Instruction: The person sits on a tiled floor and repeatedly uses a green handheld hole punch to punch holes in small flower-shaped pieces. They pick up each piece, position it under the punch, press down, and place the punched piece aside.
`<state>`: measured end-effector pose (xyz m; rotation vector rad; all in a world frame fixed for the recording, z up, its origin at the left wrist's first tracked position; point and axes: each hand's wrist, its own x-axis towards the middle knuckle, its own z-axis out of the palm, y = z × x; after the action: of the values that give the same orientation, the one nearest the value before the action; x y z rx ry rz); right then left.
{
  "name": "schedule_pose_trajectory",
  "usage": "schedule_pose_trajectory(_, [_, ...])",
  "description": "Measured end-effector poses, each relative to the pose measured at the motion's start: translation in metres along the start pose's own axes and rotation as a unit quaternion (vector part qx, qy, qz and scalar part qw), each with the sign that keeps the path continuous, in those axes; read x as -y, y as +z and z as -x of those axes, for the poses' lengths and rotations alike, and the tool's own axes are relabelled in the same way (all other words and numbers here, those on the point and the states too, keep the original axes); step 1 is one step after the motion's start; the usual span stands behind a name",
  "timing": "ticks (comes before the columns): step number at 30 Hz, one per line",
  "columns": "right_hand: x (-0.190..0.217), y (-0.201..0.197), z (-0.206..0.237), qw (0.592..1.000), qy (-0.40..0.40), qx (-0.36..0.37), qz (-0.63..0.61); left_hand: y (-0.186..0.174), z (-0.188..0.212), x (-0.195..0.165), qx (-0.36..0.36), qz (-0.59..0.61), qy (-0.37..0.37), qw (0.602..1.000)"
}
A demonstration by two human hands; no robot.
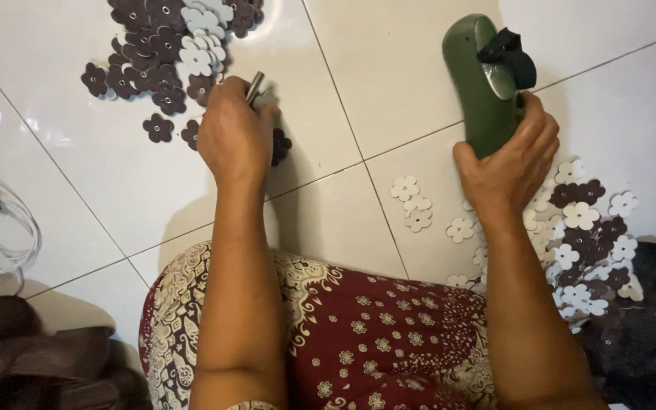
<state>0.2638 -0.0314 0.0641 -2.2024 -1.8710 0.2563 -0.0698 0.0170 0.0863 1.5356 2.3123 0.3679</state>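
Two hands work over the white tiled floor (358, 76). Below them lies a red patterned cloth (389, 326), cut off by the frame. Right hand (514, 163) is clamped on a green block (484, 80) with a black piece on top. Left hand (233, 137), left of that block, closes on a metal punch (254, 85), mostly hidden. Brown and white flower cutouts (165, 45) lie piled past it, too many to count; four white flowers (415, 205) lie apart below the block.

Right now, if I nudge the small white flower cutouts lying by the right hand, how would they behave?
The white flower cutouts look thin and flat, so probably light, sliding easily on the glossy tile floor. They lie loose and overlapping near the right hand, so a push would likely scatter them. Flat shapes should not roll.
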Motion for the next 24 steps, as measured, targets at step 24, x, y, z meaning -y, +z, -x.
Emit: schedule_pose_trajectory(24, [-0.003, 0.004, 0.0, 1.0, 0.001, 0.001, 0.007, 0.078, 0.03, -0.049, 0.087, 0.48, -0.006, 0.873])
